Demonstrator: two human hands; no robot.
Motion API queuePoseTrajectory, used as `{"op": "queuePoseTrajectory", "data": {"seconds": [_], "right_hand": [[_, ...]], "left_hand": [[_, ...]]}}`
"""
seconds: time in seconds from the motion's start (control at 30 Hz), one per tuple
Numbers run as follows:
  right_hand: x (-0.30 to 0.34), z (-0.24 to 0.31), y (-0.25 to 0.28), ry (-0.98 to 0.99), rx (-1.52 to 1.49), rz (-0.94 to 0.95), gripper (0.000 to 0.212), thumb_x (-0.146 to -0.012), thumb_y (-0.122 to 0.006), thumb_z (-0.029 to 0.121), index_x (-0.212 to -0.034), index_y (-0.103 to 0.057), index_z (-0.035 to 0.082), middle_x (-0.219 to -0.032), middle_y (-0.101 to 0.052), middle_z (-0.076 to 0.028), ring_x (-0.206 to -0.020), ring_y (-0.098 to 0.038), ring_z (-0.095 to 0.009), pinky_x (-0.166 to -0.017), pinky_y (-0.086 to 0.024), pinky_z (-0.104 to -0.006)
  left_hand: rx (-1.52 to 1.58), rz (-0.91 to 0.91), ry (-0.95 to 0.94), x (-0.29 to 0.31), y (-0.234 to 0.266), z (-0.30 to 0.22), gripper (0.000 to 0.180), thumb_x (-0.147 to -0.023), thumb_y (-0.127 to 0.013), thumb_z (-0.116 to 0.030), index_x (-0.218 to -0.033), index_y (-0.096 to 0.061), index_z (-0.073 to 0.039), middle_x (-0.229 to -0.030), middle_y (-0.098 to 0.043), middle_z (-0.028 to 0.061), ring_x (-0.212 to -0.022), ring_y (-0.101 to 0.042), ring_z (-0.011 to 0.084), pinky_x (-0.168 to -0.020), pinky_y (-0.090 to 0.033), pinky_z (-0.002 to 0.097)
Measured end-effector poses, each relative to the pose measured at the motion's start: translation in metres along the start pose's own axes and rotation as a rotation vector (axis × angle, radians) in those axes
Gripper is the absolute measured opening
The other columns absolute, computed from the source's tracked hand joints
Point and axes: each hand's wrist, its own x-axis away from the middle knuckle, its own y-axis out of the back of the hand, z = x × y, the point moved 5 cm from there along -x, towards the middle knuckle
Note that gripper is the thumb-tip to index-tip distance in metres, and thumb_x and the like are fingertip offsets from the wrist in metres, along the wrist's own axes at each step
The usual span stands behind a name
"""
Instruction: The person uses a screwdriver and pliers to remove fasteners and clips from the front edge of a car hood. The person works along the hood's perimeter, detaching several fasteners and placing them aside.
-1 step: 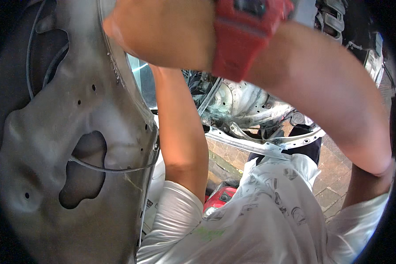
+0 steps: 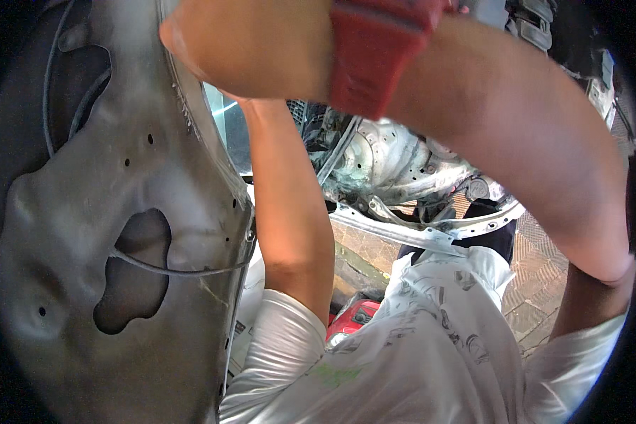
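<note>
My right hand [image 2: 251,49] is raised close to the camera at the top, beside the edge of a bare metal car hood panel [image 2: 191,339]. Its fingers are hidden, so what they hold does not show. A red wristwatch [image 2: 378,56] is on that wrist. My left forearm [image 2: 290,191] reaches straight up along the panel's right edge. The left hand lies behind the right one, and its fingers cannot be seen. The panel's underside has small holes and a large curved cutout; a thin grey cable [image 2: 184,272] comes out of that cutout to the panel's edge.
An open engine bay [image 2: 396,166] with pale, dirty metalwork lies beyond my arms. A light metal crossbar [image 2: 396,230] runs in front of my body. A red object [image 2: 355,318] is low beside me. Paving [image 2: 537,304] shows at the right.
My right hand and the watch have shifted slightly up and to the left. My left forearm and the panel look nearly unchanged.
</note>
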Motion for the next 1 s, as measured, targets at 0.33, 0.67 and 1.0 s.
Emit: {"op": "queuePoseTrajectory", "data": {"seconds": [0.33, 0.67, 1.0], "right_hand": [[-0.032, 0.001, 0.0, -0.077, 0.071, 0.031, 0.024, -0.093, -0.066, 0.027, -0.114, -0.073, 0.017, -0.104, -0.076, -0.009, -0.098, -0.074, -0.03, -0.081, -0.058, -0.0469], [-0.034, -0.005, 0.008, -0.115, 0.082, 0.065, 0.021, -0.093, -0.066, 0.026, -0.11, -0.074, 0.016, -0.108, -0.076, -0.011, -0.105, -0.072, -0.03, -0.086, -0.056, -0.0471], [-0.03, -0.01, 0.007, -0.186, 0.129, 0.108, 0.019, -0.093, -0.065, 0.024, -0.106, -0.074, 0.014, -0.112, -0.075, -0.013, -0.112, -0.07, -0.03, -0.092, -0.055, -0.0473]], "left_hand": [[-0.085, -0.122, 0.017, -0.002, 0.018, -0.006, 0.051, -0.11, -0.049, -0.026, -0.154, -0.051, 0.0, -0.159, -0.052, 0.0213, -0.147, -0.048, 0.0397, -0.122, -0.04, 0.0593], [0.074, 0.056, 0.002, -0.018, -0.003, -0.001, 0.042, -0.108, -0.061, -0.019, -0.145, -0.057, -0.001, -0.152, -0.059, 0.0153, -0.144, -0.051, 0.032, -0.122, -0.04, 0.0526], [0.093, 0.057, 0.032, -0.018, -0.009, -0.001, 0.022, -0.11, -0.057, -0.023, -0.123, -0.067, -0.01, -0.133, -0.067, 0.0088, -0.133, -0.057, 0.0256, -0.117, -0.043, 0.0484]]}}
